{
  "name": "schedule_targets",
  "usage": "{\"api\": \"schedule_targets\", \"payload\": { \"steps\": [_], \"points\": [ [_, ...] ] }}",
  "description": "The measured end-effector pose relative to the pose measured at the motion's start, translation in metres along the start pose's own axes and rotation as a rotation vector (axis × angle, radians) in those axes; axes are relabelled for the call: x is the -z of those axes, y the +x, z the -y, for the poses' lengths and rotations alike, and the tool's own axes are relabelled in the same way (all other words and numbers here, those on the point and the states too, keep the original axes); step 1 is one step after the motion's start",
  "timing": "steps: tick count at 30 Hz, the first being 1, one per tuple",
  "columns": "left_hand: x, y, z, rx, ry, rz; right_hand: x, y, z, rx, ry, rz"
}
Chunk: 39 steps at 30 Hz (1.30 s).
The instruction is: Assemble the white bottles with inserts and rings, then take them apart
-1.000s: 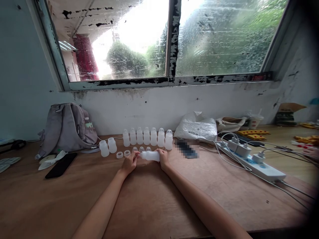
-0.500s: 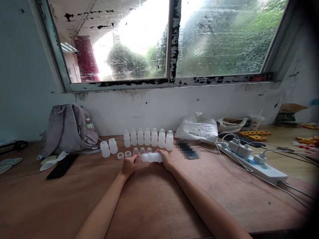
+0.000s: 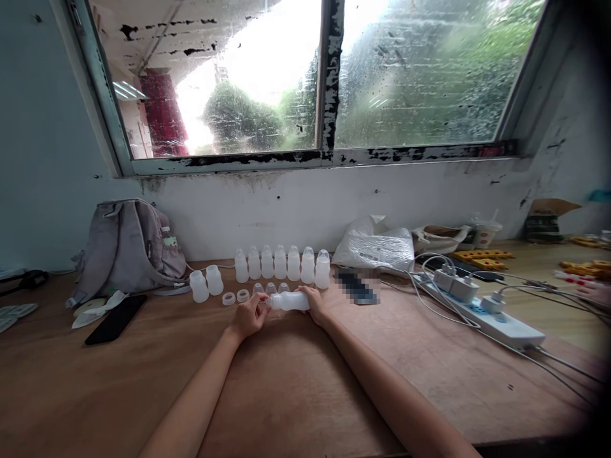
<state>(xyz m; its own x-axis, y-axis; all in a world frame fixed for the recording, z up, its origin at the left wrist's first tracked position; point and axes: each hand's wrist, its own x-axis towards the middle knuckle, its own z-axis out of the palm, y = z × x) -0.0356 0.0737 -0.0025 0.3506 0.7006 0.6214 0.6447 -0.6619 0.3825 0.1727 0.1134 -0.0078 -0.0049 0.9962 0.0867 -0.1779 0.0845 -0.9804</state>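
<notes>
A frosted white baby bottle (image 3: 292, 301) lies sideways in the air, its top end pointing left. My right hand (image 3: 314, 304) is closed round its base. At the top end, my left hand (image 3: 249, 316) has its fingers pinched together; they partly cover the tip. Just behind the held bottle stand several clear domed caps (image 3: 271, 289), half hidden by it and my left hand. Two white collar rings (image 3: 229, 298) lie to their left. Two open bottles without tops (image 3: 198, 287) stand farther left. Behind runs a row of several capped baby bottles (image 3: 280, 263).
A grey backpack (image 3: 131, 245) and a black phone (image 3: 116, 320) are on the left of the wooden table (image 3: 281, 394). To the right are a silver padded bag (image 3: 377, 245), a blurred-out dark item (image 3: 357, 286) and a white power strip (image 3: 506, 327) with trailing cables.
My left hand's fingers have shifted slightly at the bottle's top end, the hand turning a little. The bottle and my right hand stay nearly in place. The whole view has moved slightly.
</notes>
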Motion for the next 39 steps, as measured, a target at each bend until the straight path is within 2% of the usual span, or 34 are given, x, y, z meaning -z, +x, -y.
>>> {"api": "schedule_targets", "payload": {
  "steps": [9, 16, 19, 25, 29, 31, 35, 37, 39],
  "points": [
    [-0.005, 0.002, 0.008, 0.051, 0.097, -0.112, 0.001, 0.004, -0.003, -0.002, -0.004, 0.021],
    [-0.003, 0.001, 0.006, 0.122, 0.088, -0.238, 0.003, 0.005, -0.006, 0.014, 0.079, -0.033],
    [-0.005, 0.001, 0.003, 0.093, 0.073, -0.204, 0.003, 0.007, -0.006, 0.014, 0.127, -0.070],
    [-0.015, 0.003, -0.002, -0.021, 0.022, -0.036, 0.001, 0.011, -0.008, 0.038, 0.194, -0.085],
    [-0.017, 0.003, -0.005, -0.018, -0.004, 0.004, -0.002, 0.009, -0.010, 0.060, 0.218, -0.071],
    [-0.015, 0.005, -0.007, 0.029, -0.007, -0.062, -0.004, 0.007, -0.011, 0.066, 0.224, -0.066],
    [-0.011, 0.015, -0.013, 0.166, -0.030, -0.301, -0.011, 0.001, -0.011, 0.062, 0.231, -0.052],
    [-0.010, 0.023, -0.016, 0.215, -0.065, -0.321, -0.015, -0.003, -0.011, 0.060, 0.229, -0.037],
    [-0.008, 0.030, -0.017, 0.230, -0.101, -0.263, -0.017, -0.006, -0.010, 0.063, 0.224, -0.024]
  ]
}}
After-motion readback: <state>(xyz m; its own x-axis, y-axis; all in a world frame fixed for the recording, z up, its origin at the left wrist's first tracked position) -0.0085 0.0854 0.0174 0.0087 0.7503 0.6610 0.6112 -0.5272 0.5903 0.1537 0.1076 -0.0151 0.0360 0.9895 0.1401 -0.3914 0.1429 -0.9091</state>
